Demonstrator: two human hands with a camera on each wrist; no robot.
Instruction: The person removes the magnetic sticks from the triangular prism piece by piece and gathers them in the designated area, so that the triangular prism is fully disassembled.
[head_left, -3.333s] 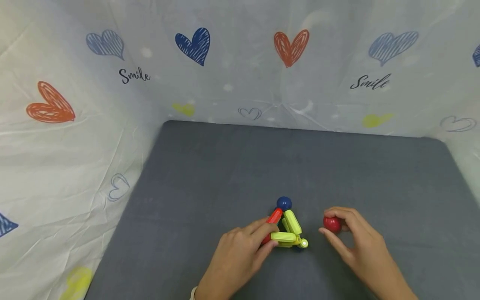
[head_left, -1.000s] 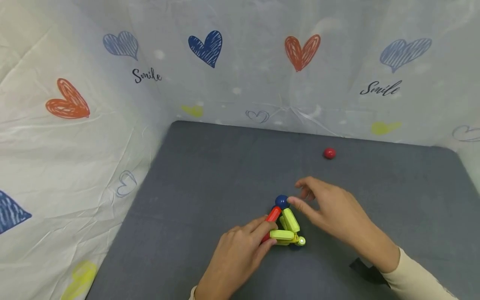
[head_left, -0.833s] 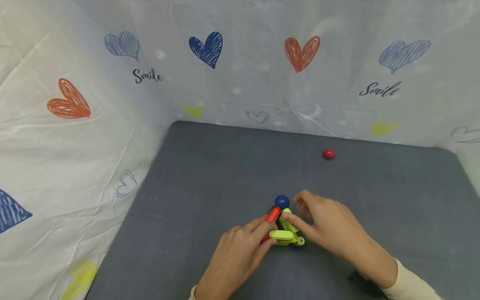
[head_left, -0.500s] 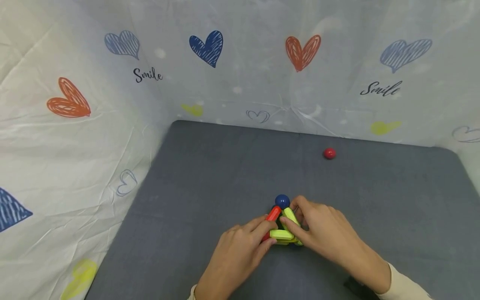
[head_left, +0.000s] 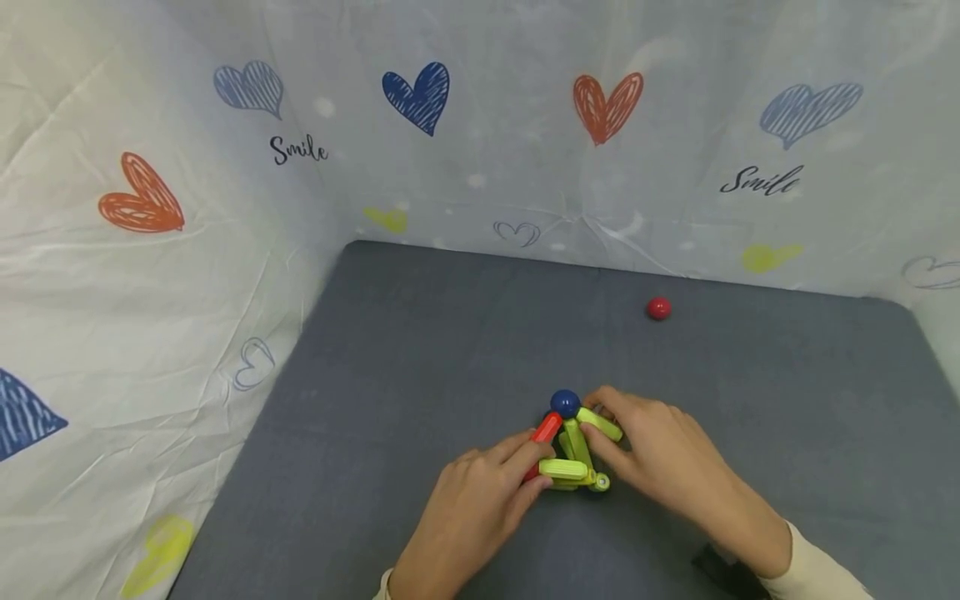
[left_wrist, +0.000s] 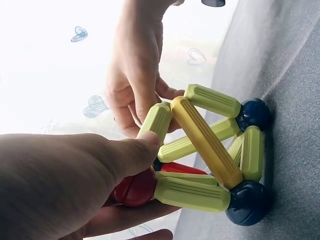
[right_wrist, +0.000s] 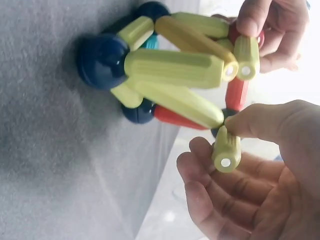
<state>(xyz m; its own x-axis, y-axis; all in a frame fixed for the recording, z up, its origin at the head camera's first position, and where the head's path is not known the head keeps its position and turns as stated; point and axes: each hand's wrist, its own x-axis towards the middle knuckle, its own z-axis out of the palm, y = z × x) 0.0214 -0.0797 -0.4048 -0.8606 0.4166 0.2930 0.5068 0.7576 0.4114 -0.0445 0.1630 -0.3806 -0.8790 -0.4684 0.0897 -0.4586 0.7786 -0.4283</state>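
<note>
A frame of magnetic sticks (left_wrist: 205, 142) and balls stands on the grey table, mostly yellow-green with red and yellow sticks. My left hand (head_left: 480, 508) grips it at a red ball (left_wrist: 137, 189), thumb on one side and fingers on the other. At its top is a blue ball (head_left: 565, 402). My right hand (head_left: 667, 454) pinches a yellow-green stick (right_wrist: 226, 152) by the thumb and fingers; one end meets that blue ball, and the free end shows a pale round tip. Dark blue balls (right_wrist: 102, 61) form the lower corners.
A loose red ball (head_left: 659, 308) lies near the back edge of the grey table (head_left: 435, 333). A white curtain (head_left: 495, 150) with printed hearts hangs behind and to the left. Something black (head_left: 727, 571) shows beneath my right wrist.
Earlier my right hand held the red ball, which now lies at the back. That hand then came to the frame, took a yellow-green stick and swung it outward to the right. My left hand keeps its grip.
</note>
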